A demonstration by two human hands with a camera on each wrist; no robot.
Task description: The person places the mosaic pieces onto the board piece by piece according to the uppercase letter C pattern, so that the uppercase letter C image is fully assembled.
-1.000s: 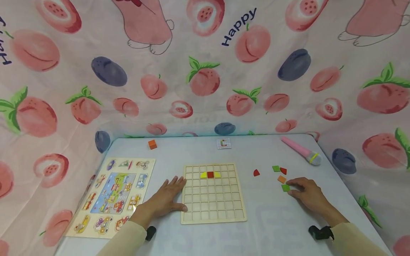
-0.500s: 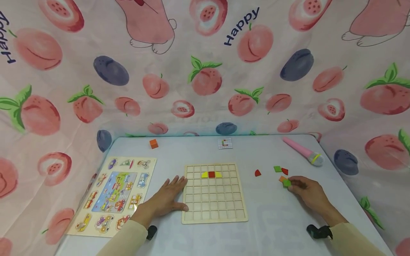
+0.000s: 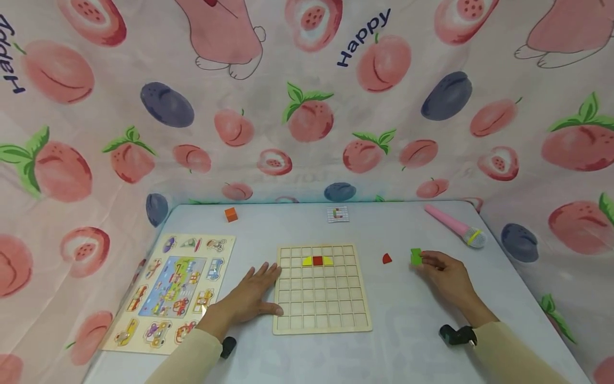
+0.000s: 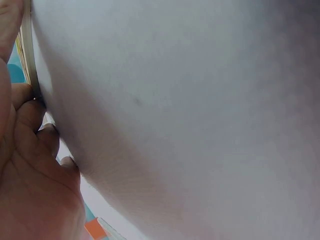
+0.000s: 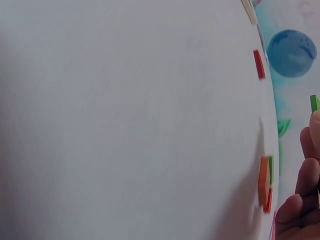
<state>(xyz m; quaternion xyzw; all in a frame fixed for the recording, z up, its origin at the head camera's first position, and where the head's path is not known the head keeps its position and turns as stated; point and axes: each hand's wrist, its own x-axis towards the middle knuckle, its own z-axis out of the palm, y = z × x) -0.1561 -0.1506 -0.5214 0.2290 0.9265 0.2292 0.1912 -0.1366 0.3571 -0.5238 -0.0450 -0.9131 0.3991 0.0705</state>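
My right hand (image 3: 446, 274) pinches a green square tile (image 5: 314, 104) between thumb and fingertips, lifted off the table. In the head view it overlaps another green tile lying beyond it. The right wrist view shows an orange tile (image 5: 263, 180), a green tile (image 5: 271, 169) and a red piece (image 5: 268, 201) lying below the hand. A red rounded piece (image 3: 386, 258) lies to the left. My left hand (image 3: 247, 298) rests with spread fingers at the left edge of a wooden grid board (image 3: 322, 309). One red square (image 3: 317, 261) between two yellow pieces (image 3: 307, 261) sits in its upper rows.
A picture puzzle board (image 3: 220, 266) lies left, partly under the left forearm. Along the back stand an orange cube (image 3: 231, 214), a small card with a coloured pattern (image 3: 338, 214) and a pink toy microphone (image 3: 446, 220). A fruit-print cloth (image 3: 268, 122) hangs behind.
My right hand has lifted the green tile off the table and moved it left and away from me, above the other loose pieces. The left hand stays at the board.
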